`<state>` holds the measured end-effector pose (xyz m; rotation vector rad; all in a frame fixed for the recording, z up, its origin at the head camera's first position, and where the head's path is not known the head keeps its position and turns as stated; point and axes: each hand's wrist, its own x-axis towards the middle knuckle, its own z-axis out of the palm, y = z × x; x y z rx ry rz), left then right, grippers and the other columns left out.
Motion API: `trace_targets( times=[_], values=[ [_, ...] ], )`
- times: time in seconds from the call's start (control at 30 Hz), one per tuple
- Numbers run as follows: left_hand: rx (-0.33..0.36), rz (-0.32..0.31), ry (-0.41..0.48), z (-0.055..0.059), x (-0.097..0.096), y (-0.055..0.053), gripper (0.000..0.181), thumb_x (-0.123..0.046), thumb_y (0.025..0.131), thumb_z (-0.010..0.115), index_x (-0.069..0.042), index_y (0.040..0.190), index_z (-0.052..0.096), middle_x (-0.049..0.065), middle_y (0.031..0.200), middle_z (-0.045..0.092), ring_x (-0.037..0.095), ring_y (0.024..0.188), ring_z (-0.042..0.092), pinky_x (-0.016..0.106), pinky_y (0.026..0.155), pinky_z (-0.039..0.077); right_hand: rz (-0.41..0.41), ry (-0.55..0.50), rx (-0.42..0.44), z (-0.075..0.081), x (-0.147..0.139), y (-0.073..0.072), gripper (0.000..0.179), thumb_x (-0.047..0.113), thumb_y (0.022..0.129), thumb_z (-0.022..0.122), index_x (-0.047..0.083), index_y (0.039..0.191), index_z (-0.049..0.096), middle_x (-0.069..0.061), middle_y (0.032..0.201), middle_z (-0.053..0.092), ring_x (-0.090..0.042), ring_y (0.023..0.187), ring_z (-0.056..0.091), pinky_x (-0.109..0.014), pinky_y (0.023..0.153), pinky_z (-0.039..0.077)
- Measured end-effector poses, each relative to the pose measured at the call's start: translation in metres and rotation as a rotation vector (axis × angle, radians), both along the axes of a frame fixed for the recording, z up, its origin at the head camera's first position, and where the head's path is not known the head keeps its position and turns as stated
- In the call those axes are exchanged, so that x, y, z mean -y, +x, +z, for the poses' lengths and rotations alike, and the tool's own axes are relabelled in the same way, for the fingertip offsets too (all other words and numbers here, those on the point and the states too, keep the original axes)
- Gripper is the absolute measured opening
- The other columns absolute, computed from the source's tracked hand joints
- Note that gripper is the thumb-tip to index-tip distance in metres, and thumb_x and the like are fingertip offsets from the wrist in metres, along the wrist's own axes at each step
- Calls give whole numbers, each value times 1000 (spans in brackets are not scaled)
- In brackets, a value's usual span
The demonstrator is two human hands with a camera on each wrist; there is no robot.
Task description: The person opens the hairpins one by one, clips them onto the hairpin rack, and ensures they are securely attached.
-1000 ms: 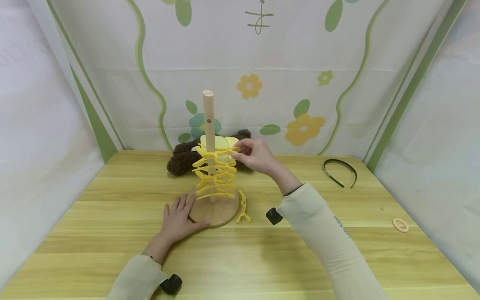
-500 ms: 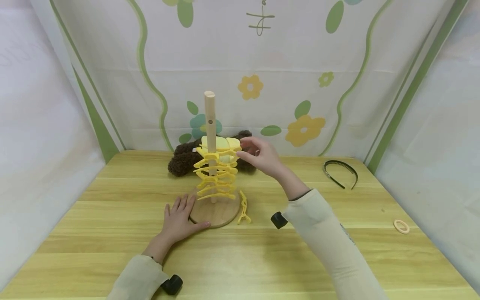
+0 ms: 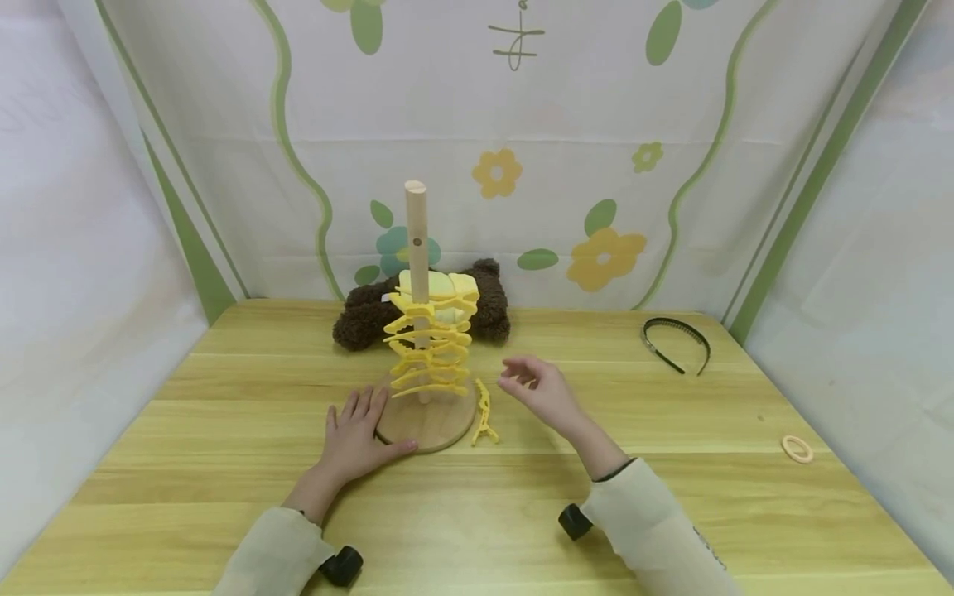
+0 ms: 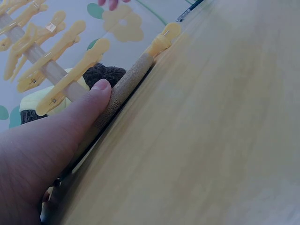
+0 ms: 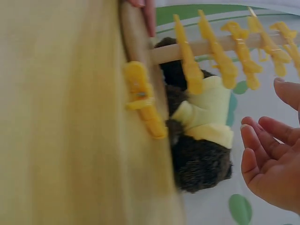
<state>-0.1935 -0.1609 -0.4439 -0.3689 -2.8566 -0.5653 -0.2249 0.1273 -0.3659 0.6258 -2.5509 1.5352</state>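
Note:
A wooden post [image 3: 417, 219] rises from a round wooden base [image 3: 428, 432]. Several yellow hair clips [image 5: 191, 61] are stacked crosswise along its lower half. My left hand [image 3: 352, 443] rests spread on the base's left edge, its thumb [image 4: 96, 101] along the front rim in the left wrist view. A loose yellow hair clip [image 3: 484, 414] lies on the table, right beside the base. Above and to the right of that clip, my right hand [image 3: 544, 393] hovers with loosely bent fingers and nothing in them. The right wrist view also shows those fingers [image 5: 262, 145] apart from the clips.
Behind the post lies a dark brown plush toy [image 3: 488, 298] in a pale yellow garment. A black headband [image 3: 676, 323] is at the back right of the wooden table [image 3: 477, 530]. Nearer the right edge sits a small beige ring [image 3: 797, 439]. Fabric walls enclose the table.
My right hand has let go of the top clip on the post and moved down and toward me, near the loose clip. The left hand has stayed on the base.

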Motion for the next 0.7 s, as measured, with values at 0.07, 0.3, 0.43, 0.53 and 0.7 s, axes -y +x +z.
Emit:
trace_targets(
  times=[0.07,0.3,0.43,0.53,0.7],
  values=[
    [2,2,-1,0,0,0,99,-73,65,48,-8,137,26,23,135,24,40,123,15,61,90,4,5,6,18,-10,1,3,37,24,80,63,1,108,57,-3,89,60,-17,77,54,-30,66,45],
    [7,7,6,-1,1,0,100,-73,64,48,-9,137,25,22,136,24,40,123,15,60,91,3,5,-49,85,-37,6,12,33,13,78,65,-7,103,58,-8,85,61,-20,74,54,-30,64,44],
    [7,9,0,-2,1,-1,100,-73,64,48,-9,137,25,22,136,24,40,123,15,60,91,3,9,-69,96,-48,9,13,31,11,76,66,-7,100,59,-8,83,61,-20,73,55,-30,65,44],
    [15,4,3,-2,0,-1,100,-73,64,48,-9,137,24,22,136,23,40,123,14,60,91,3,9,-59,130,-54,10,15,30,12,76,67,-7,99,59,-7,81,60,-18,73,55,-29,66,45],
    [11,8,6,-1,0,-1,100,-73,64,48,-8,137,25,22,135,24,40,123,15,60,91,3,28,-45,171,-60,9,16,28,9,77,65,-7,99,59,-8,81,59,-20,73,54,-27,63,45]
  ],
)
